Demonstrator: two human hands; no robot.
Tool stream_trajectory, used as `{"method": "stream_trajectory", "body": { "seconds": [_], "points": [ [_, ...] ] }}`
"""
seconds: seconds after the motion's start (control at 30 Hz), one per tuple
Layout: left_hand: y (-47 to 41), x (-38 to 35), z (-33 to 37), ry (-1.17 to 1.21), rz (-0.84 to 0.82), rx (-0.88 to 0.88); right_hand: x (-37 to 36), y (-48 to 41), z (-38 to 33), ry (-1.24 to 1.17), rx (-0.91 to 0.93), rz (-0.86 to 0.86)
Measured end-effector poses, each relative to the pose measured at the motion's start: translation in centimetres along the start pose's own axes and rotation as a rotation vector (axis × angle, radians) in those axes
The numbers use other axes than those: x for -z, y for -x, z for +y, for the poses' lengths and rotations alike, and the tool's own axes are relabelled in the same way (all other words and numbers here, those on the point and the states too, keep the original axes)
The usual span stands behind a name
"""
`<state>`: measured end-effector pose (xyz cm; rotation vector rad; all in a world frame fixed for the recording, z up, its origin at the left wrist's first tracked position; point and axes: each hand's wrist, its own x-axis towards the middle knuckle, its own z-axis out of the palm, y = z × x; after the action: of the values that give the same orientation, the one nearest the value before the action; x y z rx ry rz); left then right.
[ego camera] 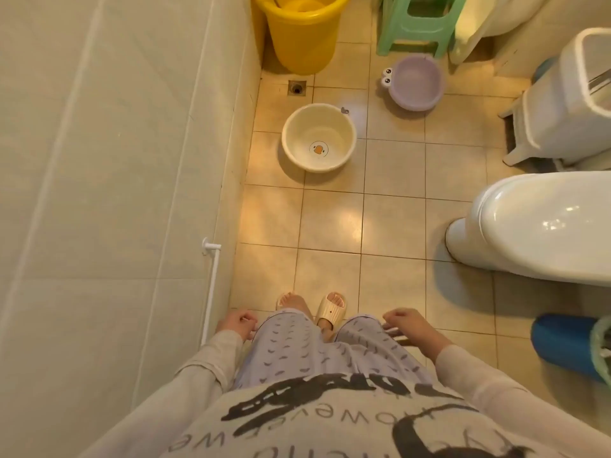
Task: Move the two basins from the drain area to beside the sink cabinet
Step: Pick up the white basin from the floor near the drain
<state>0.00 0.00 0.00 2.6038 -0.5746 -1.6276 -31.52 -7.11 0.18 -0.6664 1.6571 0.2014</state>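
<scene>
while both hands hang empty with loosely curled fingers, left hand (238, 323) and right hand (408, 325), the round cream basin (319, 137) sits near the floor drain (297, 87); the smooth purple basin (415, 82) stands beside the green stool (415, 26).

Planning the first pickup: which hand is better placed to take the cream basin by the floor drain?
Probably the left hand. The cream basin sits on the left side of the floor, near the wall and floor drain. The right hand lines up better with the purple basin. Both hands are empty.
</scene>
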Motion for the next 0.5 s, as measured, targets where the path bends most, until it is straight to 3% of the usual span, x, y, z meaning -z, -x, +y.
{"method": "stream_trajectory", "body": {
  "seconds": [0.23,0.5],
  "points": [
    [-1.2,0.0,-0.2,0.034,0.027,0.102,2.3,-1.6,-7.8,-0.022,0.178,0.016],
    [-6.0,2.8,3.6,0.044,0.014,0.162,3.5,-4.6,-14.0,-0.027,0.169,0.027]
  ]
}}
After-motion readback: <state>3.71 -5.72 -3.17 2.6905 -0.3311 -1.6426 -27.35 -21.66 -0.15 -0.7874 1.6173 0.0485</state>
